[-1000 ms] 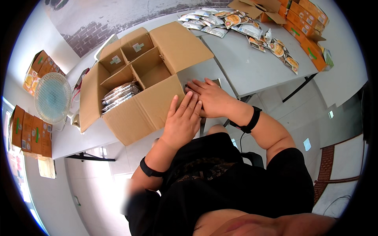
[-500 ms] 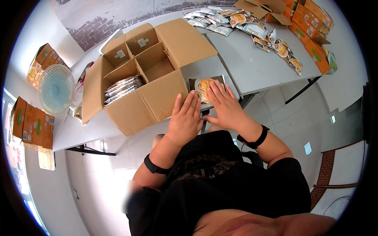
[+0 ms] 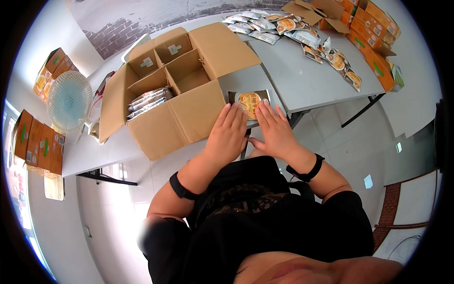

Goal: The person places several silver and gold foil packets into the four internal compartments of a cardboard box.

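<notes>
A brown food pouch (image 3: 248, 100) with a bowl pictured on it lies flat at the table's near edge, right of the cardboard box. My left hand (image 3: 227, 130) rests over its lower left part, fingers stretched out. On its lower right part lies my right hand (image 3: 274, 128), fingers extended and slightly apart, thumb toward the left hand. Neither hand grips anything. The open cardboard box (image 3: 179, 116) is split by dividers into compartments. Its near left compartment holds a row of silvery pouches (image 3: 149, 103) standing on edge; the other compartments I can see into hold none.
More pouches (image 3: 265, 37) lie heaped on the far table, some strung toward the right (image 3: 347, 68). Orange cartons (image 3: 373, 28) are stacked at the far right, others (image 3: 40, 144) at the left. A fan (image 3: 70, 100) stands left of the box.
My hands have drawn slightly back toward me and lower on the pouch, so more of its front shows. The pouch stays in about the same place.
</notes>
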Demonstrator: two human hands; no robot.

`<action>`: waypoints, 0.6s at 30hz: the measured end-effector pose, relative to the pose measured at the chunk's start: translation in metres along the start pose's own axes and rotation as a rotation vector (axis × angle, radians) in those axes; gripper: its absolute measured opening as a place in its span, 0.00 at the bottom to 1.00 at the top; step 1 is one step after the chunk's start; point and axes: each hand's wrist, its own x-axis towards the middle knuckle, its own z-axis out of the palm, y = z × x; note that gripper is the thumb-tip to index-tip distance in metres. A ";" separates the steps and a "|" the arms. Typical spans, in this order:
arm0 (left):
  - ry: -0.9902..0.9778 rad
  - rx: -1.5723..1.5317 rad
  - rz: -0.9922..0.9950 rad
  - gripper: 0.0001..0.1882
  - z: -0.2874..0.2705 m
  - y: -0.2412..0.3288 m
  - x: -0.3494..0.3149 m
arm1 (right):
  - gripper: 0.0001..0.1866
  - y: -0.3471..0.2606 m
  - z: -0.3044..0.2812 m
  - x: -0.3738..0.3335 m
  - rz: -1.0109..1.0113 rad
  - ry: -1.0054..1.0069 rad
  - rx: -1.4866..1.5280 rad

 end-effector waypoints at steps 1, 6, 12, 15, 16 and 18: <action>0.010 0.020 0.032 0.43 0.001 -0.004 0.006 | 0.52 0.001 -0.004 0.004 -0.001 -0.018 -0.006; -0.136 0.051 -0.023 0.50 0.011 -0.008 0.033 | 0.56 0.009 -0.016 0.025 -0.003 -0.099 -0.017; -0.343 -0.037 -0.156 0.61 0.016 -0.014 0.066 | 0.61 0.021 -0.040 0.056 0.091 -0.349 0.004; -0.402 -0.031 -0.154 0.63 0.019 -0.006 0.073 | 0.61 0.023 -0.038 0.063 0.082 -0.381 0.026; -0.419 -0.021 -0.163 0.62 0.013 -0.005 0.076 | 0.61 0.023 -0.038 0.065 0.066 -0.376 0.029; -0.424 0.007 -0.174 0.61 0.014 -0.005 0.078 | 0.60 0.021 -0.037 0.070 0.030 -0.359 0.040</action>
